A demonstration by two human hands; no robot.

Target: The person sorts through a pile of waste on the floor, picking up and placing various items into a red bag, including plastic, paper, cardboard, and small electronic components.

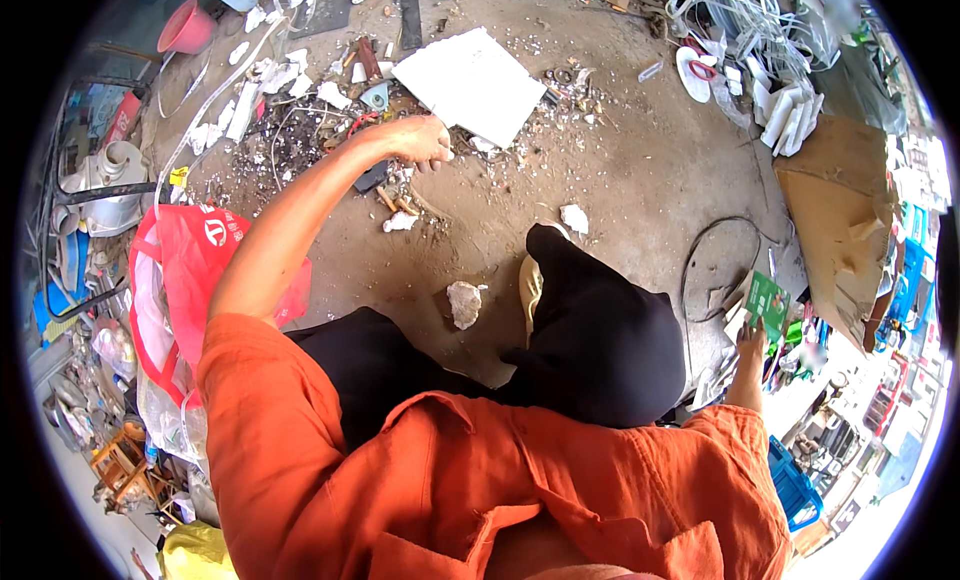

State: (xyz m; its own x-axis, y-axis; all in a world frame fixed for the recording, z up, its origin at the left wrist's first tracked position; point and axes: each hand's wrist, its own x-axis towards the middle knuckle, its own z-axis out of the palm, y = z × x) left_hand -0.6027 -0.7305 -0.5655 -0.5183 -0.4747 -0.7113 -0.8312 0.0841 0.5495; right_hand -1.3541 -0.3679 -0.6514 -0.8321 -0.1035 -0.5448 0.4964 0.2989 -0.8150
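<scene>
My left hand reaches forward over the dirt floor, fingers curled down beside a white square panel and a small dark flat piece. Whether it grips anything is hidden by the fingers. My right hand is low at my right side and holds a small green board upright. I crouch in an orange shirt and black trousers.
Scrap litter and white fragments cover the floor ahead. A red plastic bag stands at my left, with a pink bucket beyond it. White cables, folded cardboard and a black wire loop lie right. A white chunk sits by my foot.
</scene>
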